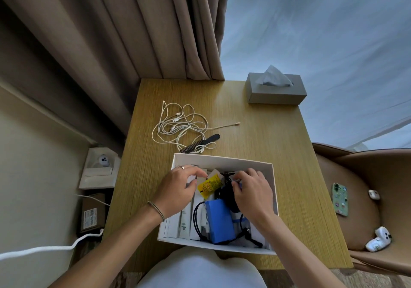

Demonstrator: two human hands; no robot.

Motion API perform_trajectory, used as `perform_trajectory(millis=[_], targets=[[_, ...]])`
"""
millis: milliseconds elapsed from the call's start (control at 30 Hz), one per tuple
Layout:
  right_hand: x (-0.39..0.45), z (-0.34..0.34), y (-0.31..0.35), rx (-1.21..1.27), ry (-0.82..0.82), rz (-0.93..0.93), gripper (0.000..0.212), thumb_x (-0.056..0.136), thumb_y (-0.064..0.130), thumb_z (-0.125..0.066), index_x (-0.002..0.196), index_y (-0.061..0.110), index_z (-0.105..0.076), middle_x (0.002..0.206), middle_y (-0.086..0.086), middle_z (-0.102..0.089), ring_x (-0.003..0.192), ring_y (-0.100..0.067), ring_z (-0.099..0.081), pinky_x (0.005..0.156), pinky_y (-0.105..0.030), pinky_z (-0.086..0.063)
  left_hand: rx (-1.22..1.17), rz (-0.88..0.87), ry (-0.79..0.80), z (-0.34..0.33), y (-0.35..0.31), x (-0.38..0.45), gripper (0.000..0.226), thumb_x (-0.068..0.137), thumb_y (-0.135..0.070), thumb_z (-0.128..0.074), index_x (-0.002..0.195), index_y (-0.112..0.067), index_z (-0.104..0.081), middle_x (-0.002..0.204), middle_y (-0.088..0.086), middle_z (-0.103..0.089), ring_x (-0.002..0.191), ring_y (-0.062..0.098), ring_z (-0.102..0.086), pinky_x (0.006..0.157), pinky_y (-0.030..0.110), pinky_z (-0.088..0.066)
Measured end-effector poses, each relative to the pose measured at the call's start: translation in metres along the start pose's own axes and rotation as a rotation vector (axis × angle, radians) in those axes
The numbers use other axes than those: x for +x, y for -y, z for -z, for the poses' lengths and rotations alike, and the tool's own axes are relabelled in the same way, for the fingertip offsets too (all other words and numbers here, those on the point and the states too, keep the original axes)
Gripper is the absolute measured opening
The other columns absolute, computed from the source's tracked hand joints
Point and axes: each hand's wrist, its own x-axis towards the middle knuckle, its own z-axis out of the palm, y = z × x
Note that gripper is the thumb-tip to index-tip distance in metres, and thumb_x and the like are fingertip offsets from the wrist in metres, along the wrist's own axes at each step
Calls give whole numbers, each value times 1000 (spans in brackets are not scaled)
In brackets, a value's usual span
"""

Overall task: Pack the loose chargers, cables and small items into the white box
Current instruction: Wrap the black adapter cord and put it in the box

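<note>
Both my hands were down in the white box [222, 160]; the left hand [178, 189] had its fingers loosely curled, and the right hand [251, 192] pinched a black cable bundle [226, 189]. The white cables [182, 125] lay just beyond the far rim, nearer my left.

Both forearms bare, no sleeves in view; left hand [178, 189] wears a thin band ring on one finger and a slim cord bracelet [156, 210] at the wrist, right hand [252, 193] unadorned; pale garment [198, 270] at the lap.
</note>
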Motion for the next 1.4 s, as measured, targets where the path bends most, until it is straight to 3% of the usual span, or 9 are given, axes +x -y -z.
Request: perform_trajectory(millis=[67,200,400,567,900,1133,1200,1300,1400], targets=[[5,15,7,144,-38,30,12,96,27,-60,100,26,-71,92,9,-68,84,-14,-60,70,-30,-51,9,-8,-64,7,0,13,31,94,-4,-55,107,-27,-71,105,-16,-68,101,-1,-61,86,20,-54],[30,40,23,451,20,4,23,98,18,-58,116,30,-67,89,15,-70,75,-5,-67,69,-34,-60,66,7,-130,22,2,51,27,93,-5,-54,100,-24,-72,96,-14,-69,87,2,-65,74,26,-57],[84,49,31,519,55,-22,28,99,17,-56,124,27,-65,97,6,-72,75,-13,-69,74,-41,-61,103,238,-89,25,21,125,28,90,-5,-56,85,-29,-69,86,-12,-68,79,5,-63,63,19,-48],[104,44,25,553,88,-31,29,99,18,-56,124,28,-65,95,7,-71,75,-14,-69,74,-43,-61,242,351,23,9,43,166,29,87,-1,-58,85,-28,-66,88,-8,-65,85,11,-63,75,29,-56],[110,38,4,641,148,-48,28,97,13,-59,118,30,-67,88,7,-72,79,-10,-68,76,-39,-60,496,373,209,-17,61,187,23,84,-10,-66,92,-31,-62,95,-5,-63,87,17,-60,76,34,-54],[122,37,-5,669,184,-33,25,97,12,-59,112,28,-69,85,7,-73,73,-17,-69,71,-39,-60,439,349,135,-15,61,188,11,85,-16,-70,89,-24,-75,90,-3,-70,77,12,-62,58,23,-47],[130,36,-6,689,166,-39,24,96,8,-58,108,24,-72,84,7,-74,73,-24,-70,70,-42,-59,411,308,82,-8,53,185,10,86,-15,-68,84,-23,-72,90,-2,-68,75,12,-60,56,22,-42],[147,33,-5,750,105,-68,24,95,3,-56,101,16,-75,82,2,-75,76,-12,-72,75,-37,-61,322,245,3,13,34,177,9,88,-14,-66,83,-22,-67,89,-3,-63,77,12,-59,62,25,-47],[167,30,-3,817,68,-96,24,96,-1,-54,97,12,-74,81,-4,-75,76,-15,-72,74,-35,-61,269,206,-35,34,13,157,15,88,-13,-65,80,-25,-62,79,-8,-60,70,5,-56,58,19,-44]])
